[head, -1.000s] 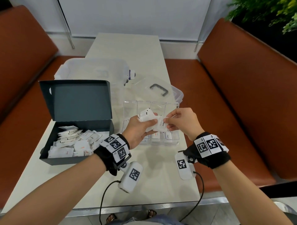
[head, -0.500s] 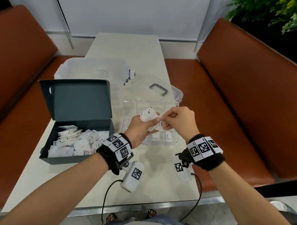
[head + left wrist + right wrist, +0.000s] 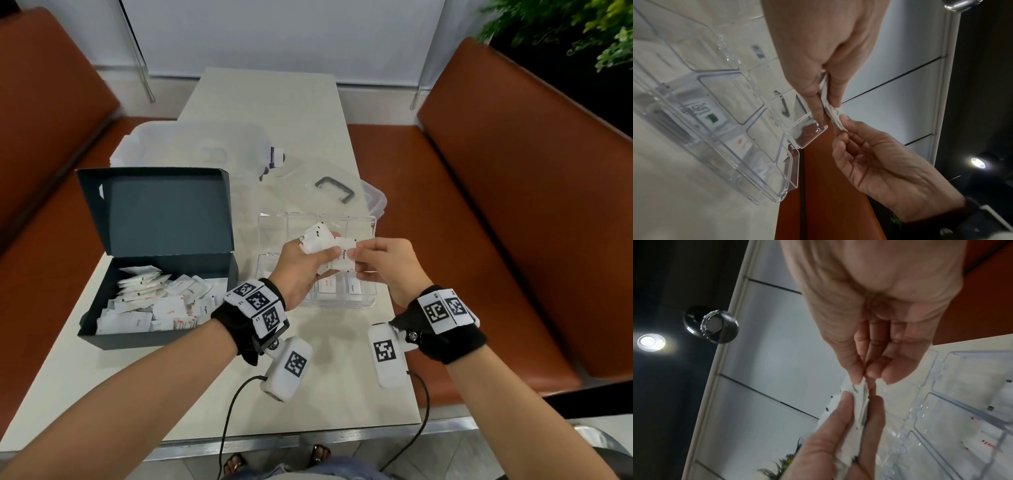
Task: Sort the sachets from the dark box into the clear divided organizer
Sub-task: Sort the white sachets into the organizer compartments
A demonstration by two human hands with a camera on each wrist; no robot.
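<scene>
While held up above the clear divided organizer (image 3: 317, 298), a small bunch of white sachets (image 3: 317, 241) fanned out in the left hand (image 3: 301, 270), thumb and fingers clamped on the bunch. One sachet (image 3: 344, 253) sticking out toward the right hand (image 3: 387, 267), pinched there between thumb and fingertips (image 3: 856, 373). Small black marks along the sachet edges, tiny writing on the front one. Both hands touching the same bunch, right over the near row of the organizer.

In the organizer, a few white sachets lying flat in the near compartments, one with red print, one with a green mark in the left wrist view. Far compartments see-through, hard to tell what lies in them. Hands in front of the middle of the organizer, hiding part of it.

To the left, the dark box (image 3: 161, 260) with lid standing open, full of loose white sachets in a messy pile. Behind, a big clear tub (image 3: 191, 147) and a clear lid with a grey handle (image 3: 334, 188). All on a pale table (image 3: 267, 102). Brown benches (image 3: 513, 205) on both sides. Green plant (image 3: 582, 27) in the far right corner. Black bands with square markers on both wrists.
</scene>
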